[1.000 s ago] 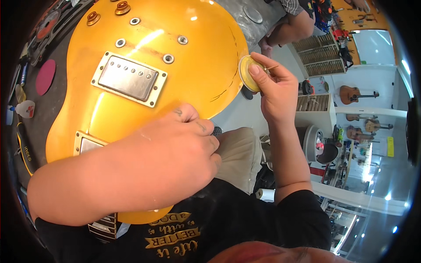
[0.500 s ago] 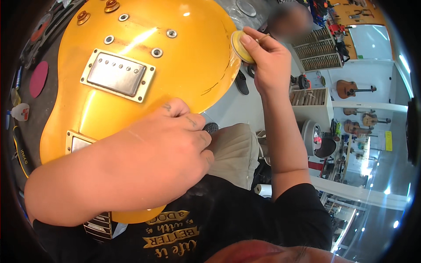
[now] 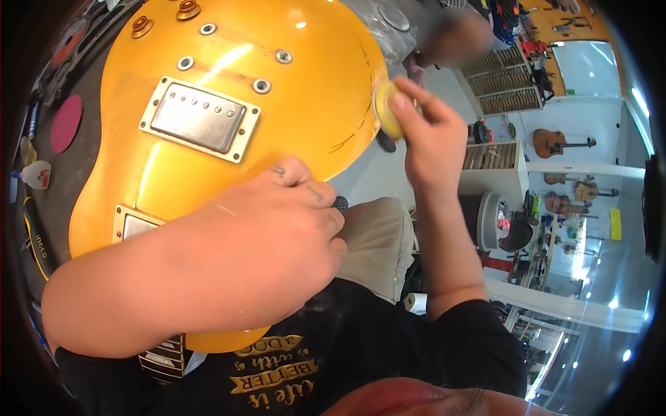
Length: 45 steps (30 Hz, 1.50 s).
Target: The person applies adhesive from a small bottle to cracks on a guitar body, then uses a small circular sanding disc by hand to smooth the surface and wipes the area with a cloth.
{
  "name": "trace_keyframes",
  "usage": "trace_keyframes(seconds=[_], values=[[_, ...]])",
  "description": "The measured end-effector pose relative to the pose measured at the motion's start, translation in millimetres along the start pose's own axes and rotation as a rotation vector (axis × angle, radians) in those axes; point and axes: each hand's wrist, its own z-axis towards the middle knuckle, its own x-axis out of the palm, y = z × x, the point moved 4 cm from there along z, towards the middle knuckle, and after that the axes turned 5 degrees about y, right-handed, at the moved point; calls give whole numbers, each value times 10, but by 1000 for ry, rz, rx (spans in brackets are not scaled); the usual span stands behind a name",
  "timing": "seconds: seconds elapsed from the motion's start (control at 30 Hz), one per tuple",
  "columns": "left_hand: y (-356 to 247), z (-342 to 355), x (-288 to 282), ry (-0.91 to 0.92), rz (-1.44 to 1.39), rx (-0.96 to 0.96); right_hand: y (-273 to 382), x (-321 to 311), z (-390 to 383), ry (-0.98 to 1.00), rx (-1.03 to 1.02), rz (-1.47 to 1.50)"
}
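Guitar [image 3: 229,132] lies across the lap, left hand [image 3: 277,236] flat on it, gripping nothing. Right hand [image 3: 430,139] pinches a pad [image 3: 383,111] at its far-right edge; a slip could scuff the finish.

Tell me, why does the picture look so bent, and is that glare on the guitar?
Head view: fisheye lens bows the shelves at the rim; bright ceiling-light streaks glare on the gold guitar body; the near left hand looms large; the right hand is sharp.
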Motion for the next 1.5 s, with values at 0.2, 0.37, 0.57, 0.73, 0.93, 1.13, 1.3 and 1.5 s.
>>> trace_keyframes(seconds=[0.2,0.37,0.57,0.73,0.93,1.13,1.3,1.5], values=[[-31,46,-49,39,-25,25,-55,-107,300,-22,-79,58],[-17,-5,-33,25,-4,-9,73,25,-106,-4,-43,-44],[-28,12,-63,27,12,7,82,14,332,-2,-96,84],[-34,4,-36,74,4,-4,23,49,-202,-19,-80,-1],[-26,8,-55,41,-7,13,16,-27,253,-27,-64,27],[-39,7,-49,58,-14,-3,81,19,-120,-21,-136,-19],[-31,11,-65,49,-5,8,34,-43,184,-27,-73,29],[-33,13,-60,83,-4,-6,49,23,-221,-60,-167,-24]])
